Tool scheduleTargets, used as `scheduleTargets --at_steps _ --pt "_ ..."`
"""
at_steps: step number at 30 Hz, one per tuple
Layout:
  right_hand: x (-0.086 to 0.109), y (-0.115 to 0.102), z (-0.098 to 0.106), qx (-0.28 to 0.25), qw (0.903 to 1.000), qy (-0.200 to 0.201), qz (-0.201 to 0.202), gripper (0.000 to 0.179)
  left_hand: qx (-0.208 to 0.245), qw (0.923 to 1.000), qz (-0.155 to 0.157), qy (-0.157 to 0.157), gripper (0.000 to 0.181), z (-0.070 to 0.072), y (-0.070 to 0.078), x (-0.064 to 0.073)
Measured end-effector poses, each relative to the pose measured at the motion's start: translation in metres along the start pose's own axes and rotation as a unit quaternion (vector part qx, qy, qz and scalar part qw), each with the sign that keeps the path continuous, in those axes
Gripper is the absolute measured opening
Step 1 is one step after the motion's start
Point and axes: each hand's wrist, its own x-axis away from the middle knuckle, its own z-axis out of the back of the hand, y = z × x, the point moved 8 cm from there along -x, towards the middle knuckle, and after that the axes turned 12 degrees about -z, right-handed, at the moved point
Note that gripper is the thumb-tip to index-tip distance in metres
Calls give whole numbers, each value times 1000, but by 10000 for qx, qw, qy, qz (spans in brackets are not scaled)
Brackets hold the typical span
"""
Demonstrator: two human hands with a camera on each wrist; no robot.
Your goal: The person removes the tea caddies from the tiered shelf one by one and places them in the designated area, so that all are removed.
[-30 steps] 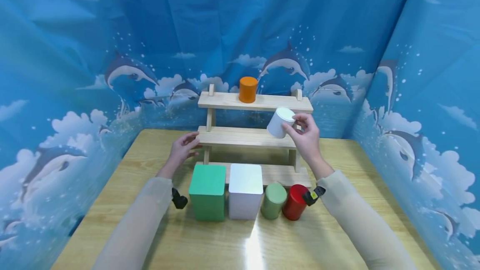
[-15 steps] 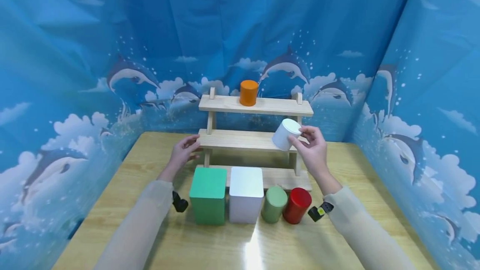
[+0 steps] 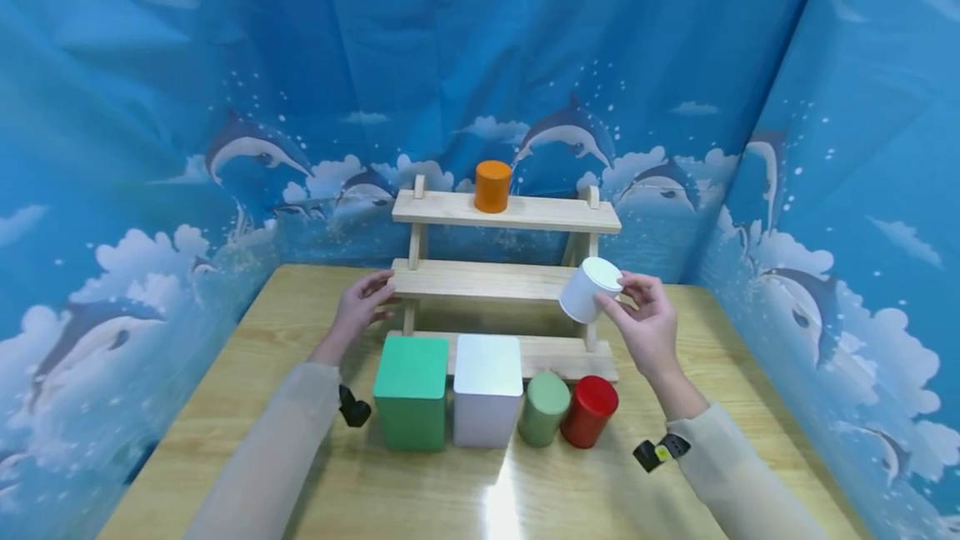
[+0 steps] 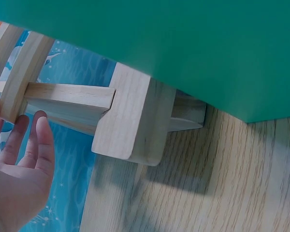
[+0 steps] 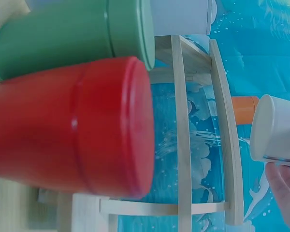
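My right hand (image 3: 645,319) pinches a white cylindrical canister (image 3: 581,294) between thumb and fingers. The canister is tilted and held in front of the right end of the middle shelf in the head view; the right wrist view shows the canister (image 5: 278,128) at its right edge, fingertips on its side. My left hand (image 3: 358,307) is at the left end of the middle board of a three-tier wooden display stand (image 3: 480,277). In the left wrist view the thumb and fingertips (image 4: 41,118) lie on either side of that board's end.
An orange canister (image 3: 492,187) stands on the top shelf. In front of the stand, a green box (image 3: 411,398), a white box (image 3: 487,398), a light green canister (image 3: 543,411) and a red canister (image 3: 589,413) form a row on the wooden table (image 3: 420,498). Blue dolphin curtains (image 3: 450,65) hang behind.
My right hand has moved right and down in the head view, carrying the white canister away from mid-height near the top shelf. My left hand stays at the middle board's end.
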Motion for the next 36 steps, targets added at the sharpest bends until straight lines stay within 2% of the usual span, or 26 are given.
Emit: scheduleTargets --at_steps 14,20,25,31,36 --pt "27 4 27 -304 9994 153 -8 34 17 9999 -126 47 47 3 -4 -1" --pt "39 5 44 -355 9987 347 61 35 21 10000 17 56 47 1 -2 0" --pt "49 8 60 -149 9989 421 147 34 -24 9999 66 95 47 1 -2 0" --pt "62 14 80 81 9982 599 27 34 -37 9999 37 119 48 2 -3 0" --pt "75 20 97 143 9966 817 7 35 92 9998 134 153 47 0 2 2"
